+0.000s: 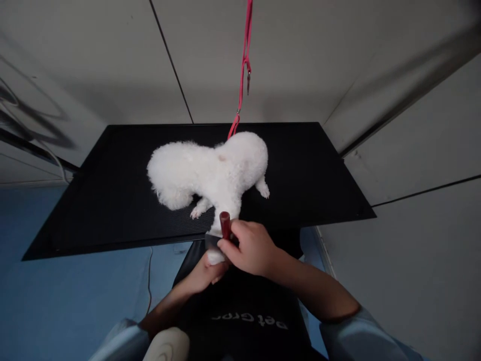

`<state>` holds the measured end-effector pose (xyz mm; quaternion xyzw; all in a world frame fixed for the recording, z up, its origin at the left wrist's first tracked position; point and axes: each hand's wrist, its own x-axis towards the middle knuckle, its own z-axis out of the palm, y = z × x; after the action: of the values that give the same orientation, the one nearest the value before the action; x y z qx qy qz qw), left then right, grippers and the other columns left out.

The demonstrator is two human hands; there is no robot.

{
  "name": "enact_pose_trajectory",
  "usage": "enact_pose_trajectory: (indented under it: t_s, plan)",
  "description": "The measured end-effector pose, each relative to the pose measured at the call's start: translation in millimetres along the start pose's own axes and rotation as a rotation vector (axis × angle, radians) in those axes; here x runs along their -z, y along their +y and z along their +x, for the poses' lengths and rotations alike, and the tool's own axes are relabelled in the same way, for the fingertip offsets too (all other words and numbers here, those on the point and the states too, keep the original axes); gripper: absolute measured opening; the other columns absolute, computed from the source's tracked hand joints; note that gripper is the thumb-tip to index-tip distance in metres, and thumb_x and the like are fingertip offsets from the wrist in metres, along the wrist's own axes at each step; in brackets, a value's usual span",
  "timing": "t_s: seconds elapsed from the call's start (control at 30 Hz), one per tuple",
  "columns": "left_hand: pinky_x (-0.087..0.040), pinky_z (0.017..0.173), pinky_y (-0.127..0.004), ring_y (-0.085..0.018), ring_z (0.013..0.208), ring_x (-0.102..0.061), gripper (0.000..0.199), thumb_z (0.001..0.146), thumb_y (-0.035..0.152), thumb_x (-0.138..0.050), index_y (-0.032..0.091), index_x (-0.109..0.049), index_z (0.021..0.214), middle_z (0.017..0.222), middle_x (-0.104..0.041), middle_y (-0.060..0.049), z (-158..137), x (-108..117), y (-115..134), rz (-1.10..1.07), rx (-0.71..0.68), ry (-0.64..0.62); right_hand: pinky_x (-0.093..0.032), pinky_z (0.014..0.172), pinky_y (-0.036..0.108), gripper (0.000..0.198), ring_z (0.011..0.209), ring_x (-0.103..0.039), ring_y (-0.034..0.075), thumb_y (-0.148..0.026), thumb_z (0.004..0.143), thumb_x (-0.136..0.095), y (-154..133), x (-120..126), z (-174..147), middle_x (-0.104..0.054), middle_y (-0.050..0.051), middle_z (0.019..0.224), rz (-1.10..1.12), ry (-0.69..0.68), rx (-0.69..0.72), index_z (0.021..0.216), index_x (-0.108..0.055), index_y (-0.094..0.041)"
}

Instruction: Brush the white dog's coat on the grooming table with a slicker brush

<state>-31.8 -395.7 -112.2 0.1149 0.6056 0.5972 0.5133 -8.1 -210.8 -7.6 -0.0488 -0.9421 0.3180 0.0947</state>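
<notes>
Head view, with the clock centred on the brush and twelve pointing away from the wearer: nearest, at seven o'clock, a pale rounded object (169, 346) pokes in, not clear enough to name. At six lies a dark apron (240, 313), and over it the left hand (206, 273) has its fingers wrapped around the foot end of an outstretched leg (227, 203). Just above, the right hand (253, 248) grips a red-handled brush (225, 224), thumb and fingers closed on it, its flat head against the leg's fur; the bristles cannot be made out.

To brush well here, the left hold should be firm but gentle, supporting the foot without pulling the leg straight, while the right wrist works in short, light strokes that spare the skin and the left fingers.

The white dog (199, 168) lies at twelve, on the black table (304, 160), its leg reaching out over the near edge. That rim passes close by the brush head, so a downward stroke could knock it. The tabletop runs on to nine and three beyond the dog, leaving sideways room; the elbows have space off the near side. Farther, just past twelve, a pink lead (246, 42) hangs before the pale wall (319, 55), well apart from the brush's path.
</notes>
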Motion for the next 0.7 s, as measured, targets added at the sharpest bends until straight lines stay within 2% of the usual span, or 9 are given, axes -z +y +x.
enact_pose_trajectory:
  t_s: [0.13, 0.17, 0.27, 0.3, 0.4, 0.53, 0.57, 0.67, 0.7]
  plan:
    - [-0.015, 0.037, -0.021, -0.004, 0.032, -0.022, 0.017, 0.066, 0.031, -0.062, 0.019, -0.05, 0.067, 0.034, -0.034, 0.01, -2, 7, -3, -0.178, 0.096, -0.129, -0.042, 0.066, 0.027, 0.015, 0.07, -0.062, 0.017, -0.031, 0.086, -0.053, 6, 3, -1, -0.068, 0.007, 0.077, 0.043, 0.171, -0.132, 0.081, -0.059, -0.017]
    - [-0.014, 0.037, -0.02, -0.004, 0.032, -0.021, 0.016, 0.065, 0.03, -0.062, 0.019, -0.05, 0.067, 0.034, -0.033, 0.01, -3, 8, -3, -0.24, 0.117, -0.161, -0.044, 0.068, 0.027, 0.015, 0.074, -0.063, 0.017, -0.031, 0.086, -0.053, 7, 3, -1, -0.069, 0.007, 0.081, 0.08, 0.158, -0.117, 0.084, -0.06, -0.017]
    - [-0.014, 0.034, -0.019, -0.003, 0.029, -0.021, 0.019, 0.062, 0.028, -0.063, 0.018, -0.047, 0.058, 0.032, -0.03, 0.009, -3, 14, -5, -0.349, 0.171, -0.299, -0.045, 0.066, 0.025, 0.012, 0.069, -0.063, 0.016, -0.03, 0.083, -0.058, 7, 2, -3, -0.068, 0.003, 0.077, 0.25, -0.068, -0.01, 0.082, -0.06, -0.018]
    - [-0.013, 0.033, -0.019, -0.003, 0.028, -0.02, 0.023, 0.061, 0.028, -0.065, 0.019, -0.045, 0.055, 0.031, -0.028, 0.009, -3, 16, -5, -0.386, 0.187, -0.351, -0.045, 0.065, 0.025, 0.011, 0.067, -0.062, 0.015, -0.03, 0.083, -0.058, 7, 1, -3, -0.067, 0.003, 0.075, 0.267, -0.077, -0.031, 0.082, -0.059, -0.018]
    - [-0.013, 0.029, -0.017, -0.003, 0.025, -0.017, 0.032, 0.058, 0.031, -0.069, 0.02, -0.041, 0.049, 0.027, -0.023, 0.01, -2, 20, -10, -0.535, 0.246, -0.462, -0.046, 0.071, 0.028, 0.014, 0.075, -0.063, 0.017, -0.029, 0.087, -0.052, 5, -2, -4, -0.067, 0.007, 0.08, 0.187, 0.121, -0.145, 0.084, -0.058, -0.017]
    - [-0.012, 0.028, -0.018, -0.004, 0.023, -0.015, 0.041, 0.056, 0.039, -0.075, 0.02, -0.041, 0.042, 0.025, -0.02, 0.009, 0, 22, -18, -0.585, 0.321, -0.514, -0.047, 0.071, 0.028, 0.014, 0.072, -0.061, 0.017, -0.031, 0.085, -0.055, 6, -6, -5, -0.066, 0.004, 0.077, 0.231, -0.042, 0.015, 0.08, -0.057, -0.018]
    - [-0.013, 0.028, -0.018, -0.004, 0.023, -0.015, 0.043, 0.055, 0.041, -0.076, 0.02, -0.04, 0.042, 0.025, -0.019, 0.009, 0, 23, -19, -0.573, 0.327, -0.504, -0.047, 0.07, 0.028, 0.013, 0.071, -0.061, 0.016, -0.031, 0.085, -0.055, 9, -7, -5, -0.065, 0.004, 0.076, 0.238, -0.029, -0.005, 0.081, -0.057, -0.019]
    - [-0.017, 0.028, -0.018, -0.005, 0.023, -0.018, 0.046, 0.055, 0.045, -0.077, 0.02, -0.04, 0.044, 0.026, -0.02, 0.008, 1, 25, -21, -0.544, 0.319, -0.527, -0.047, 0.077, 0.03, 0.013, 0.081, -0.062, 0.019, -0.029, 0.088, -0.05, 18, -10, -3, -0.065, 0.008, 0.084, 0.191, 0.209, -0.122, 0.085, -0.057, -0.018]
    - [-0.017, 0.028, -0.018, -0.005, 0.023, -0.019, 0.046, 0.056, 0.045, -0.077, 0.02, -0.04, 0.045, 0.026, -0.021, 0.009, 1, 26, -22, -0.529, 0.314, -0.542, -0.047, 0.078, 0.03, 0.013, 0.082, -0.062, 0.019, -0.029, 0.087, -0.05, 21, -11, -2, -0.066, 0.008, 0.085, 0.196, 0.205, -0.096, 0.085, -0.057, -0.018]
